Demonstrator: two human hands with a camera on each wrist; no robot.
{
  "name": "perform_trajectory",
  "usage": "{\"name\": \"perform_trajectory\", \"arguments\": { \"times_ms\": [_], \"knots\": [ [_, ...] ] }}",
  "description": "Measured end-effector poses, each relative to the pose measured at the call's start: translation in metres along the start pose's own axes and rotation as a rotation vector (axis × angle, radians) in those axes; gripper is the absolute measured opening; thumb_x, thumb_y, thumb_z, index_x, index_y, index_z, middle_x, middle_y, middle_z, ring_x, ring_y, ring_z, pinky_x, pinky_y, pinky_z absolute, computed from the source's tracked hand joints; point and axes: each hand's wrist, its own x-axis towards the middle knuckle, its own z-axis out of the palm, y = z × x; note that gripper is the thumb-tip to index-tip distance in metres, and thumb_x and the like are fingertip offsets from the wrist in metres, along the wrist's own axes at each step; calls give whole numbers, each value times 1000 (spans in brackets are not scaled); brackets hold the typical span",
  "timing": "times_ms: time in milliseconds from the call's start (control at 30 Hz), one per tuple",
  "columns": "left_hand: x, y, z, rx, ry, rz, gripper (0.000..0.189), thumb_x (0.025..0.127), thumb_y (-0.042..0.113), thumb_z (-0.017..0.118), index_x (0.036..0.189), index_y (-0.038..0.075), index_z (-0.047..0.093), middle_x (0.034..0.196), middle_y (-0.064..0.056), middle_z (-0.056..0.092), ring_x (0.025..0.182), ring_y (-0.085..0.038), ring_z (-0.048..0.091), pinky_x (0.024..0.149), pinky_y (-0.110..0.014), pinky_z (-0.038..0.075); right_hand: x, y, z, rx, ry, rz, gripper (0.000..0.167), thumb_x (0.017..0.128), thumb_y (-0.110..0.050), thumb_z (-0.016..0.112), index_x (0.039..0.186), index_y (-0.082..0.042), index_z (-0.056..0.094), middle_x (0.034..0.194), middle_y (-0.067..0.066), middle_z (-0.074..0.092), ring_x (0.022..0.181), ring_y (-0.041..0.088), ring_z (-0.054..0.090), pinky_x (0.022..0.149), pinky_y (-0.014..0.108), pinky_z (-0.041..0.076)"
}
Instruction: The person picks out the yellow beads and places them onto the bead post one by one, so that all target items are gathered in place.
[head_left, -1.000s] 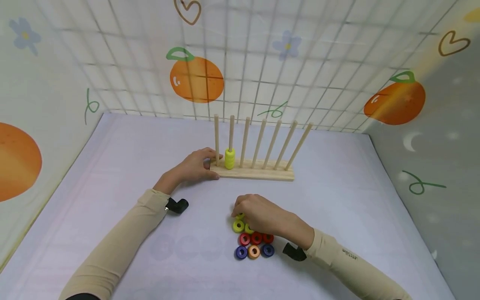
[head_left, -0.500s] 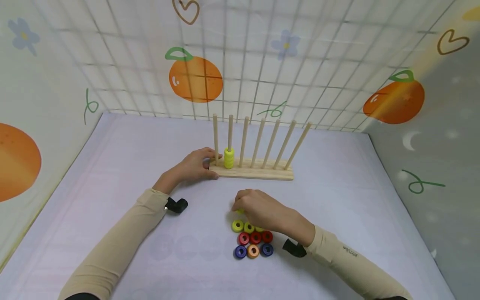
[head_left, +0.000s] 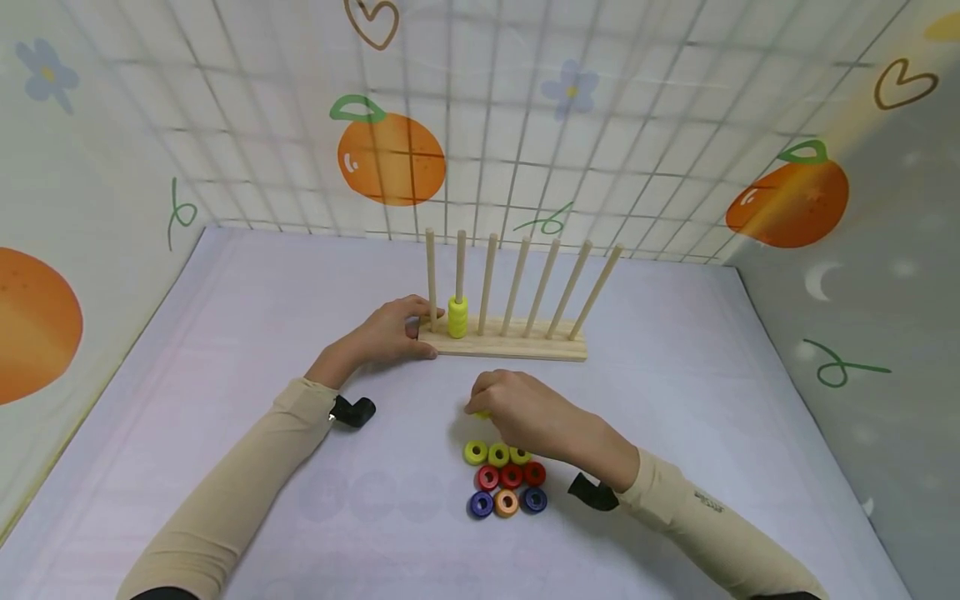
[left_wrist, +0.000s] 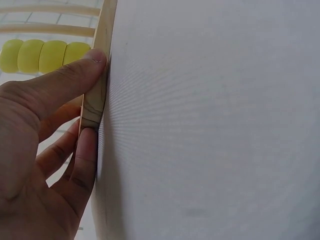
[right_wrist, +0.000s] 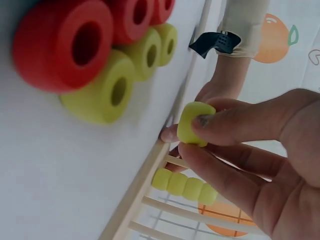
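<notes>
My left hand grips the left end of a wooden bead stand, thumb on its front edge and fingers at its end and behind. Several yellow beads are stacked on the second peg from the left; the other pegs are bare. My right hand pinches a yellow bead between thumb and fingers, raised above the table in front of the stand. Below that hand lie three yellow beads, three red beads, two blue beads and an orange bead, in rows.
A white cloth covers the table. Behind it hangs a patterned curtain with a grid and oranges, close behind the stand. A grey patterned side wall stands at the right.
The right hand has lifted a yellow bead off the table and moved slightly toward the stand, uncovering the row of yellow beads. The left hand stays on the stand.
</notes>
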Motion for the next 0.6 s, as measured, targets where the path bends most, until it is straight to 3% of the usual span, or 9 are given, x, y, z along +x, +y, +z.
{"name": "perform_trajectory", "arguments": {
  "times_ms": [300,467,600],
  "knots": [
    [-1,0,0,-16,3,-7,66,77,24,89,135,10,62,136,-4,56,121,-23,51,92,-36,52,-3,-2,-12,-43,56,-20,34,80,17,67,106,-4,78,104,6,70,96,19,67,81,26,55],
    [-1,1,0,-20,1,-12,65,77,24,89,135,10,62,136,-4,55,119,-23,52,90,-35,52,-6,0,-23,-25,118,4,35,83,17,65,105,-6,78,104,5,69,97,18,67,80,26,55],
    [0,2,0,-17,-1,-17,65,77,25,89,135,10,62,137,-4,55,118,-23,52,90,-35,52,-7,-1,-31,-20,123,32,36,82,17,66,106,-7,78,105,4,69,98,18,66,80,26,54]
  ]
}}
